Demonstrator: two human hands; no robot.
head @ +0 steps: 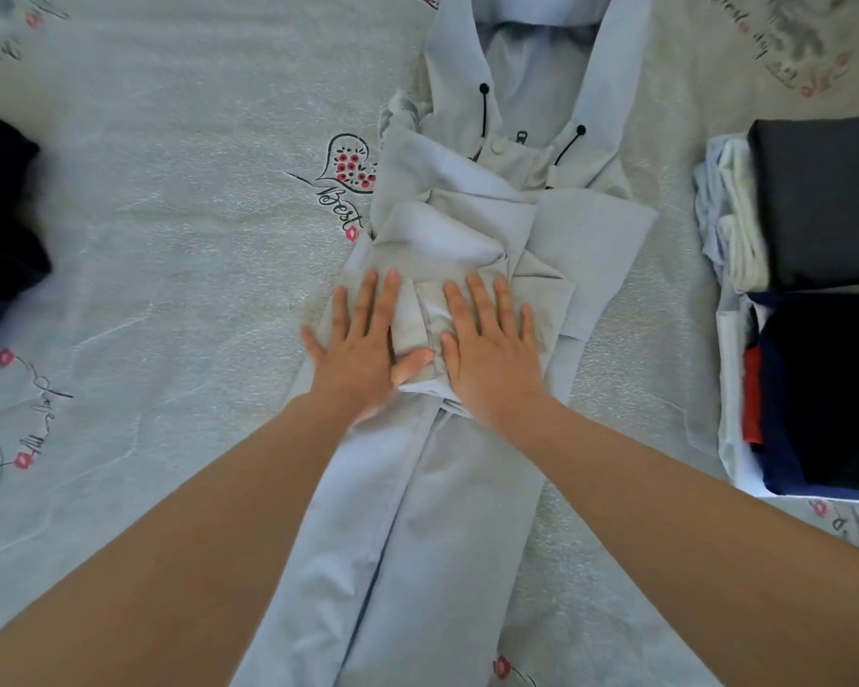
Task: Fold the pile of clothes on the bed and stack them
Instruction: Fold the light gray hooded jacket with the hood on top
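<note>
Fingers point(383, 295) of both hands are spread flat on the folded sleeves of the pale blue jacket point(467, 230), mid-frame.
The left hand point(363, 349) and right hand point(492, 349) are pressed side by side; the jacket's long axis runs bottom to top, hood away. No containers are seen; folded stacks point(814, 309) lie at right, dark clothes point(1, 230) at left on the bed point(169, 240).

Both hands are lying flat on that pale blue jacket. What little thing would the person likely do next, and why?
Probably fold the near end up over the middle. The left hand and right hand press flat on the sleeves crossed over the light blue jacket, which is narrowed but full length, and folded stacks wait on the right.
</note>
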